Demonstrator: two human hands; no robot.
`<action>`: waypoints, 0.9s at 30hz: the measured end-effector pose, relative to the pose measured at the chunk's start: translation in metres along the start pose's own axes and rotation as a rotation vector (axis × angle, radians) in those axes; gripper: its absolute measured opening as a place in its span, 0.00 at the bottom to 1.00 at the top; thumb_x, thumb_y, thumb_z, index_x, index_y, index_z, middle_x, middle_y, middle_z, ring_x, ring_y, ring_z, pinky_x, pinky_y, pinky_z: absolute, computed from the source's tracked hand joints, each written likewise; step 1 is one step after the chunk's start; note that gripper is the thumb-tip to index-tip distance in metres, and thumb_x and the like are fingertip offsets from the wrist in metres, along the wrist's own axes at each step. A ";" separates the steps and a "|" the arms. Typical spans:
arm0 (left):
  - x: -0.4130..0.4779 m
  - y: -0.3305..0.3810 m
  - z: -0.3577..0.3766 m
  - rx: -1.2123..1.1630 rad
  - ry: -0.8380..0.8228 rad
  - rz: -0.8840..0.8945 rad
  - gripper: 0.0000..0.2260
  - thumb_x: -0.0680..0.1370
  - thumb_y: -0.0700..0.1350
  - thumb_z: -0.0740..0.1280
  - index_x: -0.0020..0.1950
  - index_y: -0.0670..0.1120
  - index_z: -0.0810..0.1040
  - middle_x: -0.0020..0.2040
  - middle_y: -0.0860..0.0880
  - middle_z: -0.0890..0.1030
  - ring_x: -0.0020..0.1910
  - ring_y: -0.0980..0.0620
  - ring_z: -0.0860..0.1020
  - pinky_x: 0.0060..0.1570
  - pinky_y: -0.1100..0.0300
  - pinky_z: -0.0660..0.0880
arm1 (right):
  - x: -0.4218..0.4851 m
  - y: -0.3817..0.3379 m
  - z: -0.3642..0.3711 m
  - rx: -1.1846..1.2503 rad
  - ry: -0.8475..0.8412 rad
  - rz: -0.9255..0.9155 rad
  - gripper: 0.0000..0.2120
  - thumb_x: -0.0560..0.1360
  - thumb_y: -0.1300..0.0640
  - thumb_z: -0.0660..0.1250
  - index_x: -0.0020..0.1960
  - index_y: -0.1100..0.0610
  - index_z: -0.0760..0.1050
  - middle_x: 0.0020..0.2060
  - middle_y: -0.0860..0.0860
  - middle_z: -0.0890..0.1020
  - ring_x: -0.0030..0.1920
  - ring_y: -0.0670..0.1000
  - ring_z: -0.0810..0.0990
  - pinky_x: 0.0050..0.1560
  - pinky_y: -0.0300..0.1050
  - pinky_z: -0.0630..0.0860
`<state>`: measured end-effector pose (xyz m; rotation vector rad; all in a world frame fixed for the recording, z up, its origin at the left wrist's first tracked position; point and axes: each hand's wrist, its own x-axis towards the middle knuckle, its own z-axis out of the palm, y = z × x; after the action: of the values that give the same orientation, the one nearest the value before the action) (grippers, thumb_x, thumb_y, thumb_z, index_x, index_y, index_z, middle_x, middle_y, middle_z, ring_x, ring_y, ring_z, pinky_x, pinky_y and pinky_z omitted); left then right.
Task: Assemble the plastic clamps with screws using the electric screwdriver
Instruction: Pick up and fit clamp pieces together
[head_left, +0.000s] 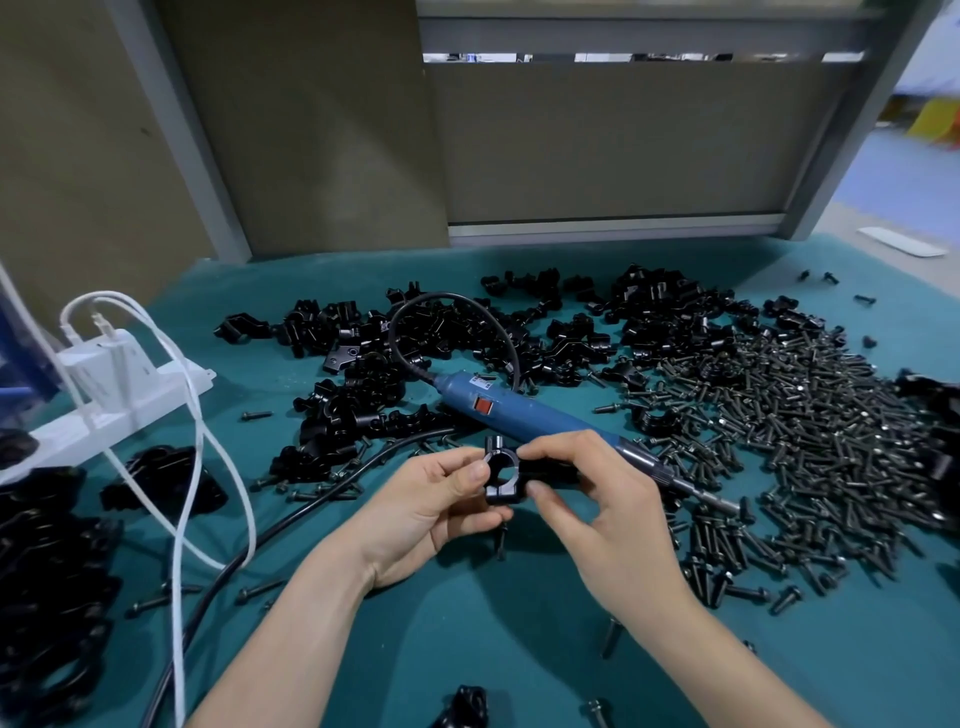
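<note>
Both hands hold one black plastic clamp (503, 472) above the teal table, its two halves closed into a ring. My left hand (434, 506) pinches the clamp from the left with thumb and fingers. My right hand (592, 499) pinches it from the right. A black screw (501, 540) hangs just below the clamp. The blue electric screwdriver (524, 410) lies on the table behind my hands, its bit pointing right, with no hand on it. Loose clamp halves (519, 332) are heaped at the back. A big pile of black screws (810, 426) lies at the right.
A white power strip (111, 402) with white cables sits at the left. A black cable (291, 525) curves across the table near my left forearm. More black clamps (52, 582) are piled at the near left. Stray screws (612, 636) lie near the front. A grey partition stands behind.
</note>
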<state>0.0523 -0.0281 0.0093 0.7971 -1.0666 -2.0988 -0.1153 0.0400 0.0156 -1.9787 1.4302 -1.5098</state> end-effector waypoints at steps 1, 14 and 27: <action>0.000 0.000 0.000 0.001 0.000 0.001 0.12 0.68 0.43 0.69 0.49 0.41 0.85 0.42 0.42 0.84 0.34 0.50 0.84 0.31 0.66 0.79 | 0.000 0.001 0.000 -0.010 -0.003 -0.005 0.16 0.71 0.70 0.71 0.52 0.52 0.79 0.48 0.39 0.80 0.52 0.38 0.78 0.53 0.27 0.70; 0.002 -0.001 0.002 0.004 0.007 0.031 0.21 0.62 0.46 0.75 0.52 0.38 0.81 0.40 0.41 0.84 0.33 0.49 0.83 0.31 0.65 0.80 | 0.002 0.001 -0.004 -0.231 -0.013 -0.058 0.15 0.69 0.69 0.74 0.51 0.54 0.81 0.46 0.41 0.81 0.49 0.49 0.74 0.54 0.30 0.67; 0.005 -0.005 0.004 0.113 0.053 0.110 0.09 0.69 0.43 0.68 0.45 0.41 0.73 0.33 0.50 0.81 0.28 0.54 0.81 0.28 0.67 0.78 | -0.001 0.003 -0.004 -0.243 -0.165 -0.101 0.16 0.72 0.59 0.70 0.59 0.54 0.78 0.49 0.50 0.75 0.47 0.48 0.73 0.48 0.42 0.75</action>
<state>0.0448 -0.0281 0.0053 0.8246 -1.1819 -1.9288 -0.1202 0.0406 0.0149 -2.2893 1.5254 -1.2248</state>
